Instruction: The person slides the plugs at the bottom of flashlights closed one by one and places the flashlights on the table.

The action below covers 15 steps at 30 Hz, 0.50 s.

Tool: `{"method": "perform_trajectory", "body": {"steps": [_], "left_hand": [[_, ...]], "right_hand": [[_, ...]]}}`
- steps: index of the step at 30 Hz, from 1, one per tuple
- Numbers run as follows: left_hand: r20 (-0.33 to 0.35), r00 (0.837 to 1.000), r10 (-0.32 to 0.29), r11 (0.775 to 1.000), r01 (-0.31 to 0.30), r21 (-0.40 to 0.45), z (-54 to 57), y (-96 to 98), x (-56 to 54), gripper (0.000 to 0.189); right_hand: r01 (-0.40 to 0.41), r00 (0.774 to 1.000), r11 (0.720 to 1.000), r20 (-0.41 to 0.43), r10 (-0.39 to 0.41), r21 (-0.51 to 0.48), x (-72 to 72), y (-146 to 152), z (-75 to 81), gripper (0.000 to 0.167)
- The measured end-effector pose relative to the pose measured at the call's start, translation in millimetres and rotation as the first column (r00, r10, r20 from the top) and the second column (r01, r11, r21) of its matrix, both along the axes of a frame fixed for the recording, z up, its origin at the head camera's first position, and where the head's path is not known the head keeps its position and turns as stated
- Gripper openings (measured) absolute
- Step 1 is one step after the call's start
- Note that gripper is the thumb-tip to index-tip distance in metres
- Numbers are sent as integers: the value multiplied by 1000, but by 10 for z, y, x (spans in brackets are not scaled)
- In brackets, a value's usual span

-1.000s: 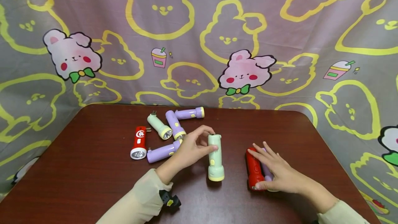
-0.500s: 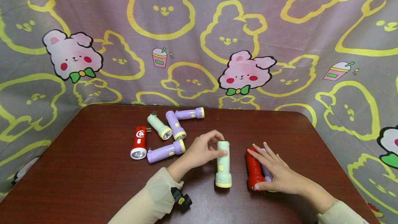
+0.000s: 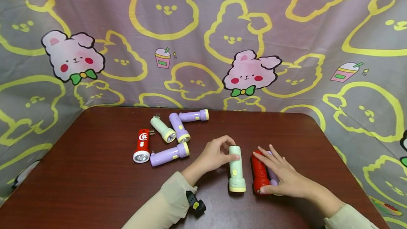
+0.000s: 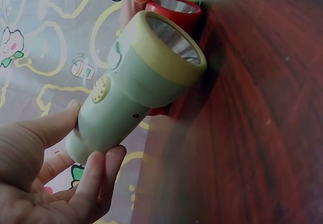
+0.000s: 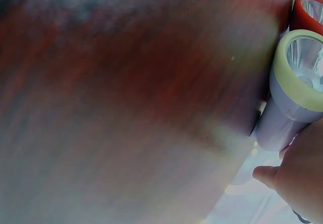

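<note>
My left hand [image 3: 216, 154] pinches a pale green flashlight [image 3: 236, 177] by its tail end, thumb on one side and fingers on the other. Its yellow-rimmed head points toward me, with the yellow switch upward. Just right of it lies a red flashlight [image 3: 260, 172], side by side with a purple flashlight [image 3: 273, 177] that is partly hidden. My right hand [image 3: 290, 179] rests over these two, fingers spread and nearly straight, thumb at the red one's head. In the right wrist view, the purple flashlight [image 5: 288, 107] shows its cream rim beside that hand.
On the left of the dark wood table [image 3: 95, 186] lie a red-and-white flashlight [image 3: 142, 147], another green flashlight [image 3: 161, 127] and three purple ones, the nearest purple flashlight [image 3: 166, 156] close to my left forearm. A patterned curtain [image 3: 190, 45] hangs behind the table's far edge.
My left hand has moved the green flashlight right and slightly nearer to me, up close to the red one. The right hand and the two flashlights under it have stayed put.
</note>
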<state>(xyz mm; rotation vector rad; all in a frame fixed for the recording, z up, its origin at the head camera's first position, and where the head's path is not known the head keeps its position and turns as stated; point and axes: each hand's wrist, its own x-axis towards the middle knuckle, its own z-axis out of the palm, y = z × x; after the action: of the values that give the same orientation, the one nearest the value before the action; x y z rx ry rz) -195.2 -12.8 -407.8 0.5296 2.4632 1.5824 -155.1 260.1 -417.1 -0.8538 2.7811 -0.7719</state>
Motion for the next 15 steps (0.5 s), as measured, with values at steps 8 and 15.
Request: {"method": "perform_trajectory", "body": {"steps": [8, 15], "left_hand": [[14, 999, 33, 999, -33, -20, -57, 109, -8, 30], [22, 999, 38, 998, -37, -47, -94, 226, -9, 30]], "right_hand": [[-7, 1000, 1000, -27, 7, 2, 10, -7, -12, 96], [-6, 1000, 1000, -31, 6, 6, 20, -8, -12, 96]]}}
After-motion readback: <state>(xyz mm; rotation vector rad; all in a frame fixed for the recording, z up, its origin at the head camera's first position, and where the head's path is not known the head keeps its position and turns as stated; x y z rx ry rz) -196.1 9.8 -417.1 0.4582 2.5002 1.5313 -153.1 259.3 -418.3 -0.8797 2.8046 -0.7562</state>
